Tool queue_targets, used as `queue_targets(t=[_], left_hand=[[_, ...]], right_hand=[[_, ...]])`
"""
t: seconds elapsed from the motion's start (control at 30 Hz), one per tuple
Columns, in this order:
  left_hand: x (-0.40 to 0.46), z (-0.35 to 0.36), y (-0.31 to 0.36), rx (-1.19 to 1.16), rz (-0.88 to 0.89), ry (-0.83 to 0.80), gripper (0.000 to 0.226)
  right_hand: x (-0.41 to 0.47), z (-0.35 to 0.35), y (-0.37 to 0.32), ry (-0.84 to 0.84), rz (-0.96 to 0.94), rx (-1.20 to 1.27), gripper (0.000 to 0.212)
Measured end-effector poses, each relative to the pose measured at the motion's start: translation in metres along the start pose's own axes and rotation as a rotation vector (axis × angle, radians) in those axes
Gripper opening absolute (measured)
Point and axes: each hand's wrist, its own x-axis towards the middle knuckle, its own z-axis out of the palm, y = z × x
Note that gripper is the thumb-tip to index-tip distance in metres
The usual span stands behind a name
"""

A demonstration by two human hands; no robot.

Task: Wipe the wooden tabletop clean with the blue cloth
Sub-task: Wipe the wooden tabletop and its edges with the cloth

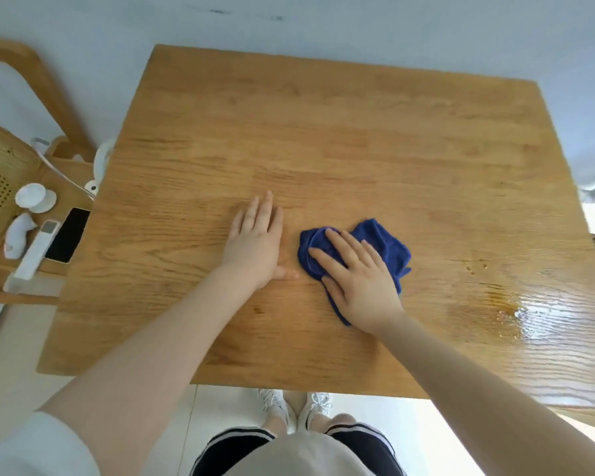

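**Two flat hands and a crumpled cloth on a wet-edged table**

Two hands lie on the wooden tabletop, both palm down. Taking the blue cloth as the landmark: it sits bunched and wrinkled near the middle of the tabletop, closer to the person's edge than to the far one. The right hand presses on top of the cloth with fingers straight and slightly spread, covering its near-left part; folds of fabric stick out beyond the fingers on the far right side. The left hand rests flat on bare wood just left of the cloth, fingers straight and close together, thumb pointing toward the cloth without clearly touching it.

Well to the right of the cloth, a shiny wet patch spreads near the table's right edge, with small droplets between the patch and the cloth.

Far left of the cloth, off the table, a wooden chair holds a dark phone, a white remote and small white objects.
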Motion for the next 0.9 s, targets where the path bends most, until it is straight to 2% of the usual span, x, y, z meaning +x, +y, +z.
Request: queue_targets(t=[0.07,0.13,0.23,0.3,0.37,0.53,0.67,0.73,0.83,0.9], left_hand=[[0.004,-0.012,0.000,0.017,0.098,0.032,0.118],[0.006,-0.020,0.008,-0.033,0.137,0.005,0.118],[0.008,-0.020,0.024,-0.122,0.188,-0.048,0.110],[0.012,-0.021,0.032,-0.157,0.237,-0.005,0.105],[0.016,-0.019,0.039,-0.139,0.264,0.046,0.109],[0.025,-0.011,0.057,-0.076,0.243,-0.024,0.124],[0.038,-0.019,0.055,-0.086,0.245,-0.022,0.125],[0.036,-0.017,0.056,-0.075,0.247,-0.038,0.126],[0.036,-0.015,0.059,-0.063,0.254,-0.048,0.126],[0.036,-0.015,0.058,-0.075,0.247,-0.044,0.126]], right_hand=[[-0.002,-0.007,0.011,-0.019,-0.060,-0.017,0.042],[0.008,-0.010,0.026,-0.006,-0.026,-0.028,0.043],[0.036,-0.014,0.054,0.066,0.214,-0.027,0.047],[0.054,-0.017,0.073,0.071,0.325,-0.044,0.050],[0.056,-0.015,0.075,0.074,0.371,-0.034,0.048],[-0.009,-0.006,0.033,0.094,0.305,-0.058,0.045],[0.000,-0.019,0.060,0.033,0.169,-0.079,0.044],[0.020,-0.022,0.083,0.058,0.234,-0.086,0.046],[0.048,-0.024,0.111,0.076,0.430,-0.070,0.045],[0.048,-0.020,0.107,0.103,0.453,-0.066,0.043]])
